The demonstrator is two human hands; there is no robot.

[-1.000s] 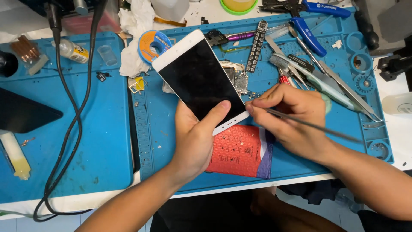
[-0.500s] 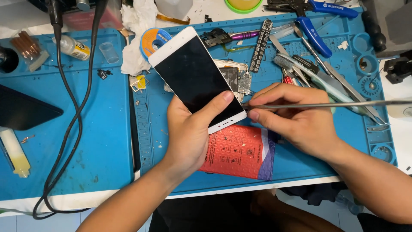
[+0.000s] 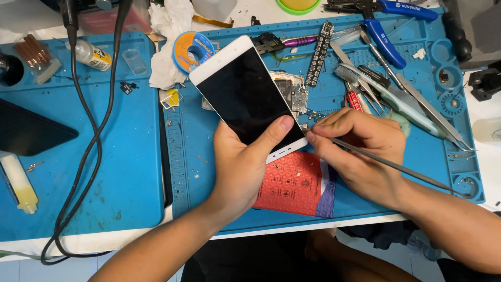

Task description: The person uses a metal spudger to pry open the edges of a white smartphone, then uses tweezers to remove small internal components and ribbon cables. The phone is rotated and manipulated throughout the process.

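Observation:
My left hand (image 3: 244, 169) grips a white smartphone (image 3: 245, 96) with a dark screen, thumb laid across its lower right corner, tilted up to the left above the blue work mat (image 3: 198, 156). My right hand (image 3: 365, 151) pinches a thin metal pry tool (image 3: 396, 167) whose tip rests at the phone's lower right edge, the shaft running back to the right. Under the phone lies a bare circuit board (image 3: 297, 96). A red bubble-wrap pouch (image 3: 295, 183) sits below both hands.
Blue-handled pliers (image 3: 383, 34), tweezers (image 3: 433, 112), a brush (image 3: 386, 94) and a red screwdriver (image 3: 354, 99) crowd the mat's right part. A solder spool (image 3: 192, 49), crumpled tissue (image 3: 167, 47), small bottle (image 3: 91, 55) and black cables (image 3: 88, 146) lie to the left.
The phone and my left hand shifted slightly right and down. My right hand swung the pry tool so its tip now meets the phone's lower right edge.

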